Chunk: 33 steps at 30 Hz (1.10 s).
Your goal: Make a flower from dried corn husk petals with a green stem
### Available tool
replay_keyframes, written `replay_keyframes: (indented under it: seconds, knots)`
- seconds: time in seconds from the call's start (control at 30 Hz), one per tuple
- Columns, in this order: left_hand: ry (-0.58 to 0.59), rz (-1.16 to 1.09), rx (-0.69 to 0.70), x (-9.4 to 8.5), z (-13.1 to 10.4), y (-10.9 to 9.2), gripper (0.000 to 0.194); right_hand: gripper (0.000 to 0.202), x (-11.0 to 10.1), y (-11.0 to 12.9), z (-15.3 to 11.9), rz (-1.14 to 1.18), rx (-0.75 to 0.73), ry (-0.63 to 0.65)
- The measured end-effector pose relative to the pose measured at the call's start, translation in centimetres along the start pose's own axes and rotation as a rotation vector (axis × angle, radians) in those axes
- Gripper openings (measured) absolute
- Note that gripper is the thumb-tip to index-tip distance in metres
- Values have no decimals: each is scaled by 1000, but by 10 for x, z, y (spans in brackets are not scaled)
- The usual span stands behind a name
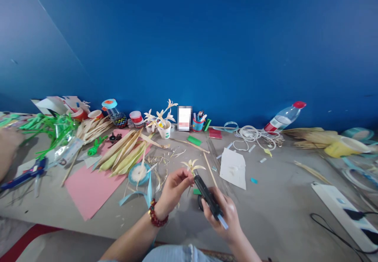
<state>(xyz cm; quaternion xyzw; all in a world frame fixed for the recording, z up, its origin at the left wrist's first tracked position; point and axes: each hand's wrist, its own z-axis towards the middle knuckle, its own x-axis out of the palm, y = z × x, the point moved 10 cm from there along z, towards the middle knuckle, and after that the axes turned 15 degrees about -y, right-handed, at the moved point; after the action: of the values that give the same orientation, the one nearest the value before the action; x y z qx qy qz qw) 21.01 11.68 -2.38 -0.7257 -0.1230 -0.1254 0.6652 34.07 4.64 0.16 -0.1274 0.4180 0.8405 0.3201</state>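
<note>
Near the middle of the table, my left hand [177,186] pinches a small pale flower [193,166] by its base, petals spread upward. My right hand [223,214] is wrapped round a black glue gun [208,197], with a pale glue stick [223,222] jutting from its rear end. The gun's tip points at the flower's base, close to my left fingertips; whether they touch is hard to tell. Beyond, a white cup [164,130] holds several similar pale flowers. A blue ribbon roll [139,174] lies left of my left hand.
Corn husks [124,153] and pink paper [91,191] lie left, beside green pipe cleaners [63,132] and a blue glue gun [25,177]. Another person's blurred hand [8,147] is at the far left. Rightward are white paper [233,168], a tilted bottle [285,118] and a power strip [345,214].
</note>
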Motion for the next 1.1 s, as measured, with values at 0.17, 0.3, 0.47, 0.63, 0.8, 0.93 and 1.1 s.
replay_keyframes:
  seconds: [0.17,0.3,0.47,0.63,0.8,0.93,1.1]
  knots:
    - [8,55,60,-2,0,0,22,10,-1,5,2,2,-24,5]
    - [1,139,125,-5,1,-3,21,11,-3,9,4,-2,-42,5]
    - [-26,243,165,-7,0,-8,19,10,-4,14,3,55,-6,15]
    - [-51,235,140,-9,1,-8,18,13,-19,-18,0,15,41,47]
    - [-76,165,127,-19,7,-10,17,21,-68,-104,4,-557,94,12]
    - [-81,138,140,-25,11,-11,15,24,-79,-148,-1,-749,135,234]
    - [-77,117,130,-26,12,-11,15,34,-82,-147,-1,-700,62,315]
